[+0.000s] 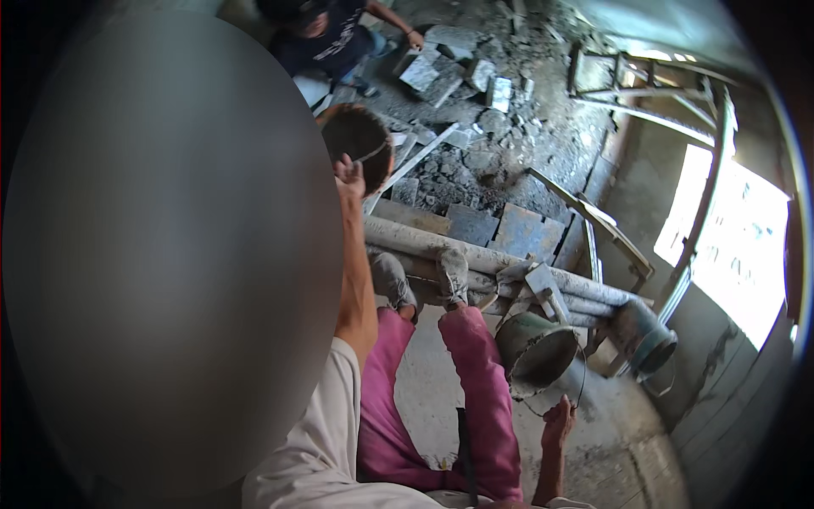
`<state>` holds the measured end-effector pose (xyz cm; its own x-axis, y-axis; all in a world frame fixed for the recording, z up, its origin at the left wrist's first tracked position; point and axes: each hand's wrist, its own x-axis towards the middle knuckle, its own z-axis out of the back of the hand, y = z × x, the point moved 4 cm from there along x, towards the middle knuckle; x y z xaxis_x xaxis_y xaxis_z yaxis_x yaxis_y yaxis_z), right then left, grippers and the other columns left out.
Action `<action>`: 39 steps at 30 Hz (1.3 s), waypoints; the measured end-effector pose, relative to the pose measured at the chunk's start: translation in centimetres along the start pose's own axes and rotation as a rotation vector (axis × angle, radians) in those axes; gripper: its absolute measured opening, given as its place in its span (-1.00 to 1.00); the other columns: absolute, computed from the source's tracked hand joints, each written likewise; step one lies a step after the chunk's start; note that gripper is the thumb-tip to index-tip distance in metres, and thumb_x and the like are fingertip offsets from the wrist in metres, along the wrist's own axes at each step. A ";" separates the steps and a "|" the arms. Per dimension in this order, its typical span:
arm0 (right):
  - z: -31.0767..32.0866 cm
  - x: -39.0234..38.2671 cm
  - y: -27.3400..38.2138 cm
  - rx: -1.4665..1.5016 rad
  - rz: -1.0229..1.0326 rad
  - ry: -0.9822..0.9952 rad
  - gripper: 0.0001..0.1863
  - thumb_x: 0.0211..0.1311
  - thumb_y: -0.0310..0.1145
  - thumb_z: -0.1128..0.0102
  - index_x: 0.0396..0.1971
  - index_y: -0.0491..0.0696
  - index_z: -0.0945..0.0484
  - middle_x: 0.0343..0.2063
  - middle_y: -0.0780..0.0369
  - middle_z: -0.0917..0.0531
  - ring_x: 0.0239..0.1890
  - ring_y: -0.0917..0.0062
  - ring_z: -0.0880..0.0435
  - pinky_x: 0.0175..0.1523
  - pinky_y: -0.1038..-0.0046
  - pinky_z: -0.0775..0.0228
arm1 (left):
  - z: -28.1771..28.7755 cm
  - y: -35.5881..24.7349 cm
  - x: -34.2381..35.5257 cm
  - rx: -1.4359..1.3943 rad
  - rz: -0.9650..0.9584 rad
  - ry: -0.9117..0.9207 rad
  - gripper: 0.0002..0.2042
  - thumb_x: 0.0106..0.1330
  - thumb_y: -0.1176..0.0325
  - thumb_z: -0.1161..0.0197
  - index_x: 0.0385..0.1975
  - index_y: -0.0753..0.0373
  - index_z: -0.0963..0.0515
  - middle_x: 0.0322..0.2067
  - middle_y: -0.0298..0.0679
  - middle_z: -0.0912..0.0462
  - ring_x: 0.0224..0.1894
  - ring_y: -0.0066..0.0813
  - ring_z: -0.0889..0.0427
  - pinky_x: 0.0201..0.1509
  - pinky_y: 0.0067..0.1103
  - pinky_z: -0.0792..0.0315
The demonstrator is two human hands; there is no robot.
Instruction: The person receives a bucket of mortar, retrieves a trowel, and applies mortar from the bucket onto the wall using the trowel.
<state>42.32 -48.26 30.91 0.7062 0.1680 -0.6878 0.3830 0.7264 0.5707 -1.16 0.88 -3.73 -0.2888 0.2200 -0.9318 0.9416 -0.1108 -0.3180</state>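
My left hand (350, 178) reaches forward to the near rim of an orange-brown bucket (388, 161), dark inside. A thin bucket handle (371, 155) runs from my fingers toward the bucket's right side, and the fingers appear curled at it; a blurred patch hides part of hand and bucket. At the lower right, my right hand (558, 419) is closed on the thin wire handle (582, 382) of a green, mortar-crusted bucket (536, 352). That bucket is tilted, its mouth toward me.
Long pale poles (407, 237) cross before my shoes (453, 270). Another bucket (646, 339) stands at the right beside a wooden frame (708, 212) and a bright window (733, 237). Below lie rubble (509, 136) and blocks (420, 72). A co-worker (326, 42) is at the far left.
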 end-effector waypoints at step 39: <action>4.7 0.3 -3.8 0.242 -0.248 -0.225 -0.71 0.25 -0.26 -0.25 -0.54 0.08 -0.31 -0.72 0.44 -0.29 -0.74 0.71 -0.24 -0.64 0.55 -0.19 | 29.1 -19.7 -19.3 1.483 0.222 -0.273 -0.32 0.34 0.00 -0.13 0.41 -0.13 0.00 0.41 -0.34 -0.09 0.46 -0.11 0.02 0.41 -0.04 0.11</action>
<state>43.81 -54.12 30.64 0.6774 -0.1616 -0.7176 0.6678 0.5441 0.5079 -19.21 -29.41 15.41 -0.3480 -0.0929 -0.9329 -0.0016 -0.9950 0.0997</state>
